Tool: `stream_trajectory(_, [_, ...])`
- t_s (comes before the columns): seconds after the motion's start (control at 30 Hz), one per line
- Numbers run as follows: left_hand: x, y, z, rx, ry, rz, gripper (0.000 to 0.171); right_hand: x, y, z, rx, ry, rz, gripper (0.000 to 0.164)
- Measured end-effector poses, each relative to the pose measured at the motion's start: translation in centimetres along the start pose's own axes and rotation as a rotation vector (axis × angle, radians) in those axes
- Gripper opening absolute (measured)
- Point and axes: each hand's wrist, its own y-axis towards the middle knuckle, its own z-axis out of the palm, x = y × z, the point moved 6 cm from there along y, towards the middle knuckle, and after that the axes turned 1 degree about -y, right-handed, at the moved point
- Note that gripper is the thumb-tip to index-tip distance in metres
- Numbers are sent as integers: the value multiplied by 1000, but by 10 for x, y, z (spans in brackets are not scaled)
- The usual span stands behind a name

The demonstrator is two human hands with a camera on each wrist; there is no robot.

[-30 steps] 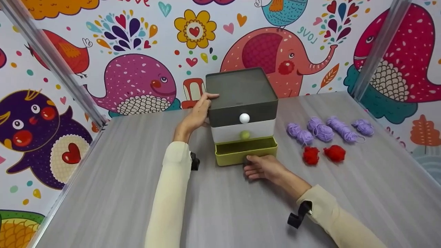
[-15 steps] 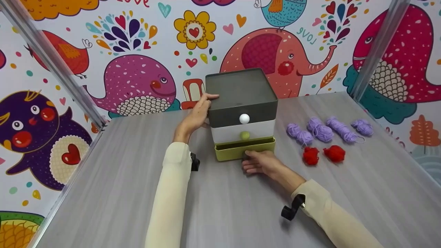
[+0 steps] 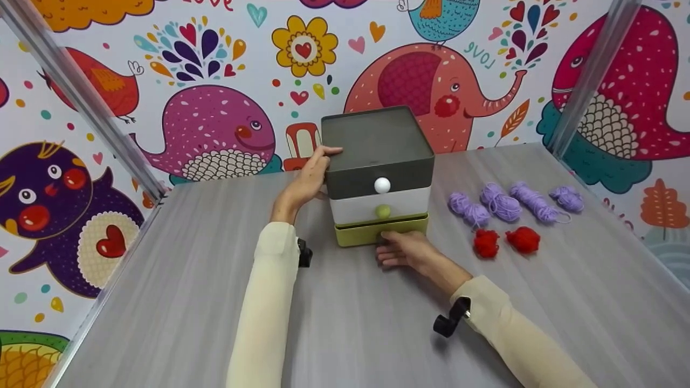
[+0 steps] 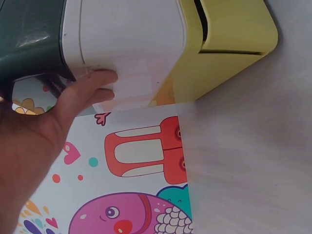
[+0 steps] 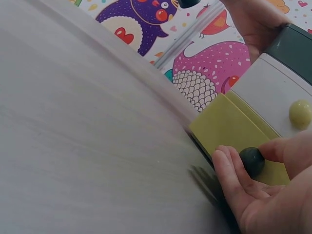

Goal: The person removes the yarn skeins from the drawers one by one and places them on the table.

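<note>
A small three-drawer box [image 3: 372, 140] stands on the table, with a dark green top drawer, a white middle drawer and a yellow-green bottom drawer [image 3: 358, 235]. The bottom drawer sticks out slightly, a thin dark gap showing above it. At the box's left side, my left hand [image 3: 307, 180] lays one finger over the top edge, while other fingers press nearly straight against the white side [image 4: 131, 53]. My right hand [image 3: 407, 250] pinches the bottom drawer's dark green knob [image 5: 252, 162] between thumb and fingers. In the head view that knob is mostly hidden.
Several lilac yarn skeins [image 3: 501, 202] lie right of the box, with two red yarn bundles [image 3: 523, 240] in front of them. The grey table [image 3: 215, 280] meets a cartoon-printed wall [image 3: 226, 124] behind the box. Metal posts [image 3: 81, 97] rise at the corners.
The bottom drawer has slid back into the box, from well out to almost in. My right hand has moved away from me with it. The left hand has stayed put.
</note>
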Motion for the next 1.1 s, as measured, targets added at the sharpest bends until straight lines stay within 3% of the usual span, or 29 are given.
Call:
stream_trajectory(0.83, [-1,-3,4,13,-15,-17,40,3,1,-3,-27,-52,-26,43])
stream_trajectory(1.1, [0,-5,5,-47,-61,19,41,0,1,-3,1,-27,-30,44])
